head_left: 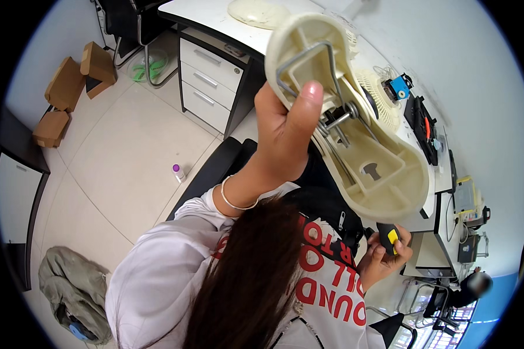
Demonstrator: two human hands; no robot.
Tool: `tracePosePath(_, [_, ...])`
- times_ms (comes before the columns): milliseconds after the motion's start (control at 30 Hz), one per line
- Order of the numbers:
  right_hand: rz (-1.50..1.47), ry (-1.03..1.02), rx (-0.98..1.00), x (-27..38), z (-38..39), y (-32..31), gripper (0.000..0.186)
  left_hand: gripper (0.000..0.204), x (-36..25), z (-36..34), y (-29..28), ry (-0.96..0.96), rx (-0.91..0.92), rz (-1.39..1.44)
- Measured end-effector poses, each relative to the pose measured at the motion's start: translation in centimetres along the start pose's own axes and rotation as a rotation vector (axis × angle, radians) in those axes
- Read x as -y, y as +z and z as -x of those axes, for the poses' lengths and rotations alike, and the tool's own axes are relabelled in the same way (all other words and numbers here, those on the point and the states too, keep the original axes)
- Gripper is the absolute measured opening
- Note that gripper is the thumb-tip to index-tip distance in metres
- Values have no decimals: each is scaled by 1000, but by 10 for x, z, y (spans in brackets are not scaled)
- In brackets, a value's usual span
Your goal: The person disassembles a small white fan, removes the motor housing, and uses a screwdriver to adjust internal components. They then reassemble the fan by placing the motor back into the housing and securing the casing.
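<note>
My left hand (285,131) grips a cream plastic fan base (390,180) and holds it up, tilted, with its hollow inside toward me. The thumb presses on the inner face; the other fingers are mostly hidden behind it. A bent metal wire bracket (282,67) lies in the upper half, and a metal pin with a spring (339,119) crosses the narrow waist. Lower down and to the right, my right hand (381,262) is closed around a screwdriver (389,237) with a black and yellow handle. Its tip cannot be made out.
A white desk (209,20) runs behind, bearing a cream cover (257,13), a fan grille (381,93), a blue device (399,87) and a black tool case (423,131). Cardboard boxes (64,87), a small purple-capped bottle (179,173) and a greenish-grey garment (75,291) are on the floor at left.
</note>
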State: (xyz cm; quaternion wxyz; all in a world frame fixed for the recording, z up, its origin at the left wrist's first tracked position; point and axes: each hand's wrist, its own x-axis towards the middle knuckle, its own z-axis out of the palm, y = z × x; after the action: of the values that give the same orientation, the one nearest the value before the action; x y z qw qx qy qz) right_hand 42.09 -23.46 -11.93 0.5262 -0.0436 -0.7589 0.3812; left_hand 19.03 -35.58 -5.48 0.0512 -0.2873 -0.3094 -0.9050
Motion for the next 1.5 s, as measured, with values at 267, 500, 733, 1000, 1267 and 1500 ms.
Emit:
tracePosePath(267, [485,-395,4,-1,12,-9,33,59,-2,1,0,-74,-19,101])
tracePosePath(500, [267,-266,14,-2,13,-11,39,58,-1,-2,-15,-3,98,22])
tracePosePath(733, [240,-141,-13,11,11,0,39,53,1,-4,-16,-34,110,1])
tracePosePath(1000, [301,99,-92,19,13,14,66,54,4,-3,-19,-69,190,-157])
tracePosePath(1267, [-40,401,-69,9,9,7,62,49,14,5,-16,96,248,-208])
tracePosePath(1500, [-280,845,-180,-11,11,-13,50,32,1,-5,-10,625,456,-744])
